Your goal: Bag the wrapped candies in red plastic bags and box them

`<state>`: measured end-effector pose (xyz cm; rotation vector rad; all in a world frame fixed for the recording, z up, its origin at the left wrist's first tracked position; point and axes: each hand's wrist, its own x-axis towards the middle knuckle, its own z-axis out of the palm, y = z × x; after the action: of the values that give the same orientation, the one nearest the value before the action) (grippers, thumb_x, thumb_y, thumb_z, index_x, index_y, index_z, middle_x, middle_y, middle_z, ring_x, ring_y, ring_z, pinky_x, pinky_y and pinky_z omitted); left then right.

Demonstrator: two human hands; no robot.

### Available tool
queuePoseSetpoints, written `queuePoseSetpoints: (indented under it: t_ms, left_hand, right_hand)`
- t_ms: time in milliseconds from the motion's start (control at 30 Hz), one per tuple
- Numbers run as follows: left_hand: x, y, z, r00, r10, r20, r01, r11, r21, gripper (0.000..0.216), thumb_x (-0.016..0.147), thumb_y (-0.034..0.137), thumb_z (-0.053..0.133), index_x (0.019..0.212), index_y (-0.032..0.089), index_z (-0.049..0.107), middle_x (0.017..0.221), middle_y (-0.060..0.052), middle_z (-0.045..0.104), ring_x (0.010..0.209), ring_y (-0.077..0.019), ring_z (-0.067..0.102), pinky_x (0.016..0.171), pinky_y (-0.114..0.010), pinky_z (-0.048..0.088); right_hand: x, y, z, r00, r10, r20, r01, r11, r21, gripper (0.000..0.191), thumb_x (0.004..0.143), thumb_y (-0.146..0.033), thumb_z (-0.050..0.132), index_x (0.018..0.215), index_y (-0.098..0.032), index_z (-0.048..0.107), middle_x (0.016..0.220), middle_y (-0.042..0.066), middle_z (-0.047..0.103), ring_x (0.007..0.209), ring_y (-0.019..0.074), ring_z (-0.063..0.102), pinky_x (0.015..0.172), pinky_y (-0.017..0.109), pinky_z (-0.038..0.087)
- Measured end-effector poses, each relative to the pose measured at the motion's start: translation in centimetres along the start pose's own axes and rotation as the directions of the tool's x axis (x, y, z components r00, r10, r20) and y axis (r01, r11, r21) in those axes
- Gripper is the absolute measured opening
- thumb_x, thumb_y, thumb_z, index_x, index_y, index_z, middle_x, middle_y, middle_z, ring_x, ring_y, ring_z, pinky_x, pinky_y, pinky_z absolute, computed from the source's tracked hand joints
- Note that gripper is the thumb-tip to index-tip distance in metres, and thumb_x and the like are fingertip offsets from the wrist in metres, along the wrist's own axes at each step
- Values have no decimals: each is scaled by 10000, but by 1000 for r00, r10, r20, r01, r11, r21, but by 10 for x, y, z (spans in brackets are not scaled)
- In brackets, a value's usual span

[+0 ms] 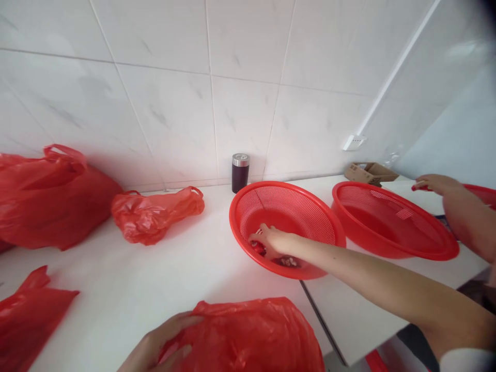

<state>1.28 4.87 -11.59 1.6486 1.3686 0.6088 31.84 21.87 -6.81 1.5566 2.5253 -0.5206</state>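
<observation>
Meanwhile right fingers [259, 238] pinch red bits [257, 249] in round mesh basket [289, 205]; left fingers [179, 355] clutch crinkly bag [256, 336].

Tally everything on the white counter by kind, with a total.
Red plastic bags: 4
Red baskets: 3 (the third only partly in view)
Dark jar: 1
Cardboard box: 1
Total: 9

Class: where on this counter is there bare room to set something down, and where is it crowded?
Bare counter lies between the small bag, the near basket and the front bag under the left hand. Crowded at right: the right hand is in the near basket, the far basket close beside.
</observation>
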Motion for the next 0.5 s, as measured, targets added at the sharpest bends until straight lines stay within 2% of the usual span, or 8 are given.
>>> queuePoseSetpoints:
  t_ms: [100, 167, 267, 367, 433, 500]
  left_hand:
    - [0, 0, -3, 1000, -28, -12, 28, 999, -28, 378, 824, 476, 599, 1174, 372, 700, 1266, 5, 677, 1192, -318, 600, 1037, -450, 459]
    - [-2, -2, -6, 994, -68, -85, 61, 994, -86, 450, 821, 478, 616, 1257, 371, 640, 1306, 10, 652, 1208, -317, 588, 1022, -441, 474]
    - [-5, -3, -8, 973, -126, -193, 87, 977, -195, 527, 820, 495, 620, 1328, 359, 578, 1377, -1, 598, 1228, -324, 572, 978, -424, 511]
    - [-5, 3, -9, 974, -95, -205, 54, 979, -197, 562, 824, 485, 625, 1358, 322, 553, 1459, -31, 513, 1311, -325, 492, 1026, -426, 468]
    - [-3, 11, -8, 982, -75, -174, 43, 983, -177, 599, 825, 465, 635, 1392, 313, 515, 1498, -39, 462, 1352, -326, 440, 1048, -430, 446]
    - [0, 20, -6, 988, -82, -129, 55, 978, -202, 638, 834, 453, 629, 1431, 307, 459, 1529, -47, 416, 1344, -327, 451, 1033, -419, 468]
  right_hand:
    - [1, 5, 2, 1000, 8, -24, -7, 1000, 22, 344, 611, -152, 737, 928, -277, 695, 1116, 79, 584, 887, 240, 604, 665, 309, 481]
    - [3, 13, -3, 999, 41, -34, -39, 998, 56, 212, 652, -112, 685, 829, -228, 674, 1060, 81, 596, 798, 200, 607, 630, 291, 469]
    - [3, 27, -22, 995, 97, -38, -90, 984, 152, 151, 649, -93, 676, 752, -189, 621, 929, 55, 612, 679, 147, 596, 567, 248, 463]
    - [-10, 26, -51, 992, 107, -62, -86, 955, 282, 139, 727, -134, 622, 839, -202, 578, 872, 19, 614, 658, 125, 609, 541, 220, 490]
    - [-29, 8, -66, 996, 41, -81, 2, 883, 469, 172, 797, -174, 567, 958, -231, 539, 862, -4, 613, 660, 116, 629, 575, 236, 531]
    - [-51, -22, -71, 992, -97, -76, 122, 704, 700, 226, 810, -209, 583, 1020, -247, 510, 845, -20, 613, 660, 117, 644, 624, 274, 564]
